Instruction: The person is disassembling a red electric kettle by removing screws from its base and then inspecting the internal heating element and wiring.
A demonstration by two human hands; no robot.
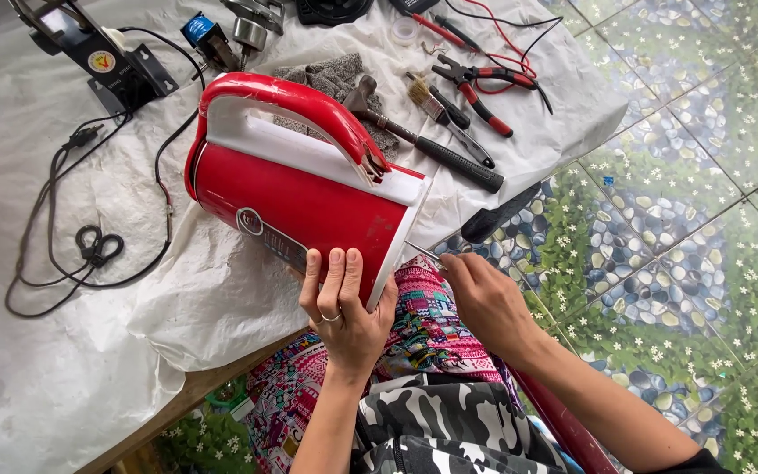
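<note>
A red electric kettle (300, 189) with a white band and a red handle lies on its side, its base end turned toward me. My left hand (344, 307) grips the kettle's lower side near the white base rim, a ring on one finger. My right hand (484, 298) is closed around a thin metal tool (423, 253) whose tip touches the edge of the kettle's base. The tool's handle is hidden inside the hand. Both hands rest above my lap, which is covered by bright patterned cloth (432, 325).
White plastic sheeting (63, 263) covers a low table. On it lie a hammer (423, 140), a small brush (432, 101), red-handled pliers (484, 88), red and black probe leads (502, 35), a black cord (89, 246), a black bracket (98, 61) and a grey rag (326, 75). Pebble-patterned floor tiles (677, 219) lie to the right.
</note>
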